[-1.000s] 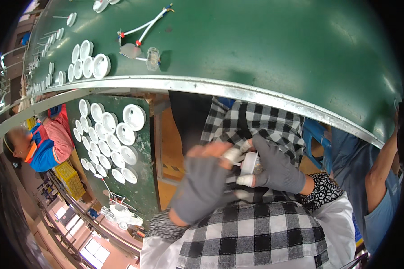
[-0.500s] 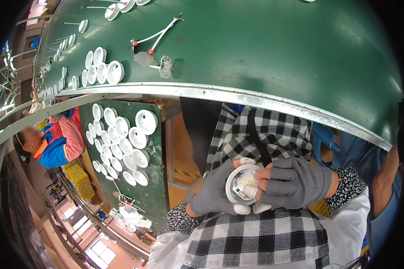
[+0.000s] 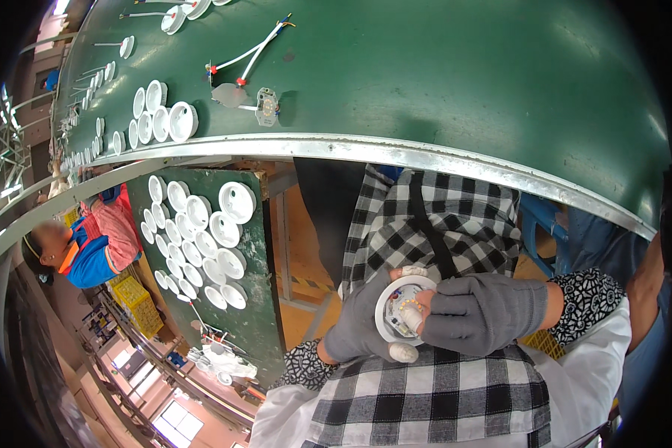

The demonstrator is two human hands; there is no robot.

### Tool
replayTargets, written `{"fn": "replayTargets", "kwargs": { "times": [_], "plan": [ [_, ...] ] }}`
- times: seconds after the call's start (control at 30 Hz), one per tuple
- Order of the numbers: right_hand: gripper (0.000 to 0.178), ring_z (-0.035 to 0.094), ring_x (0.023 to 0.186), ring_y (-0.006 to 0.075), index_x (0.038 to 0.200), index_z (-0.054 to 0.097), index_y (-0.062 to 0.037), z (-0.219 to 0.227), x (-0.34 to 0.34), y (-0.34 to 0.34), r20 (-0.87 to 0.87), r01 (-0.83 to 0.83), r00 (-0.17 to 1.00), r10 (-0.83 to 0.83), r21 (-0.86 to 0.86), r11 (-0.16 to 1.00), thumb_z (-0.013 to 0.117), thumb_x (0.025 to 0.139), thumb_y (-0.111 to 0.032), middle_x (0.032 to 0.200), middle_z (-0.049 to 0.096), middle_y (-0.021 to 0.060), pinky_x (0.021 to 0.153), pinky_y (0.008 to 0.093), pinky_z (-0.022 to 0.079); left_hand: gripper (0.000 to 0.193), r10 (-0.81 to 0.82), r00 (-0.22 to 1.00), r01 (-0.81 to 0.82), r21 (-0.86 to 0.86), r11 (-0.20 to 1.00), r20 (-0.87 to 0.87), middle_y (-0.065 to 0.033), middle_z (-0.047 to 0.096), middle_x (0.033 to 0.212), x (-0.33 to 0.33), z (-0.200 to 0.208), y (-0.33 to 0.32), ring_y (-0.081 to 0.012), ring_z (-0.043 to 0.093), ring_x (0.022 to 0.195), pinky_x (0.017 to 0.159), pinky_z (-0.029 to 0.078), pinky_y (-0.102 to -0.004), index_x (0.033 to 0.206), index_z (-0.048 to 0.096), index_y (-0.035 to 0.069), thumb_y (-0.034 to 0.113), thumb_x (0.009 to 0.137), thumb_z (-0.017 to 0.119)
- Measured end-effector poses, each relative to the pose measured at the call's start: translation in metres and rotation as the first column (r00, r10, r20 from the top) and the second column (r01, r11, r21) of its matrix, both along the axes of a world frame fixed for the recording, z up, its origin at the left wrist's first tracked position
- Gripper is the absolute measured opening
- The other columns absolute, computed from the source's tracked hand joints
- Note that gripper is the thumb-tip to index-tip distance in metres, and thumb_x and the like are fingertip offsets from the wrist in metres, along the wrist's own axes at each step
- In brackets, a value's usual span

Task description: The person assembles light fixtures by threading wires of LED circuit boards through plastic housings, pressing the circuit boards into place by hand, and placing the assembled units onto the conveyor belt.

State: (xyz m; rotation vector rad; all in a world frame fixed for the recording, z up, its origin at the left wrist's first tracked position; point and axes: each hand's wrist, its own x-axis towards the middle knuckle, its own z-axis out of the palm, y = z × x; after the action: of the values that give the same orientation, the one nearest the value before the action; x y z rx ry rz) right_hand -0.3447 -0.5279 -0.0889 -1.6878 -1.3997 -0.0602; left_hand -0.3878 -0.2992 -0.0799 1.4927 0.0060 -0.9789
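Note:
Above my lap, my left hand (image 3: 357, 319) in a grey fingerless glove holds a round white lamp housing (image 3: 382, 316) by its rim. Its taped thumb and fingertips are closed around the edge, and the open side faces up. Inside sits a circuit board (image 3: 397, 305) with small yellow LEDs and a few components. My right hand (image 3: 479, 313), gloved the same way, is closed with bent fingers. A taped fingertip of it presses on the board inside the housing, covering part of the LEDs. The remaining right fingertips are partly hidden.
A green worktable (image 3: 455, 75) with a metal edge stands ahead, bearing a wired LED board (image 3: 267, 108) and white housings (image 3: 183, 122). On a lower green board (image 3: 257, 299) at left lie several more white housings (image 3: 237, 201). A co-worker (image 3: 101, 239) sits far left; another person's arm (image 3: 644, 287) is at right.
My right hand's fingers have curled further, its fingertip shifting over the board's middle. The left hand still holds the housing. The view has shifted slightly.

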Motion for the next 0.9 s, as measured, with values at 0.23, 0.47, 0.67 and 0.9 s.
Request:
{"fn": "replayTargets", "kwargs": {
  "times": [0.23,0.47,0.67,0.9],
  "plan": [
    [0.026,0.060,0.084,0.0196,0.086,0.062,0.0021,0.000,0.006,-0.001,-0.042,-0.046,0.998,0.043,-0.081,0.996,0.061,0.064,-0.012,0.093,0.058,0.0060,0.069,0.0262,0.055,0.104,-0.049,0.999,0.048,0.066,0.997,0.013,-0.0112,0.059,0.118,0.004,0.000,-0.005,-0.0215,0.059,0.108,0.093,0.047,-0.0341,0.134,0.040,0.000,0.042,0.053,0.090],
    [0.018,0.058,0.088,0.0185,0.082,0.061,-0.0049,-0.019,0.019,0.000,0.013,0.025,1.000,-0.025,-0.009,1.000,0.063,0.068,-0.017,0.095,0.055,0.0039,0.072,0.0275,0.052,0.078,0.162,0.987,-0.160,-0.132,0.978,-0.001,-0.0174,0.049,0.128,-0.003,-0.002,-0.013,-0.0233,0.052,0.116,0.098,0.042,-0.0334,0.139,0.027,-0.004,0.024,0.080,0.069],
    [0.023,0.052,0.096,0.0162,0.092,0.058,-0.0117,-0.017,0.020,0.007,0.049,0.195,0.980,-0.192,-0.086,0.977,0.064,0.072,-0.021,0.094,0.048,0.0014,0.076,0.0318,0.043,0.054,0.240,0.971,-0.240,-0.048,0.970,0.002,-0.0165,0.051,0.125,0.000,0.006,-0.014,-0.0196,0.054,0.111,0.095,0.043,-0.0307,0.139,0.029,-0.005,0.007,0.090,0.046],
    [0.037,0.049,0.097,0.0169,0.102,0.051,-0.0130,-0.012,0.028,0.006,0.084,0.330,0.944,-0.319,-0.254,0.909,0.059,0.072,-0.033,0.101,0.046,0.0032,0.068,0.0341,0.045,0.039,0.310,0.948,-0.316,0.111,0.942,0.069,-0.0122,0.061,0.111,0.007,0.007,-0.019,-0.0148,0.060,0.098,0.086,0.048,-0.0268,0.130,0.044,-0.004,0.006,0.092,0.045]
  ]
}}
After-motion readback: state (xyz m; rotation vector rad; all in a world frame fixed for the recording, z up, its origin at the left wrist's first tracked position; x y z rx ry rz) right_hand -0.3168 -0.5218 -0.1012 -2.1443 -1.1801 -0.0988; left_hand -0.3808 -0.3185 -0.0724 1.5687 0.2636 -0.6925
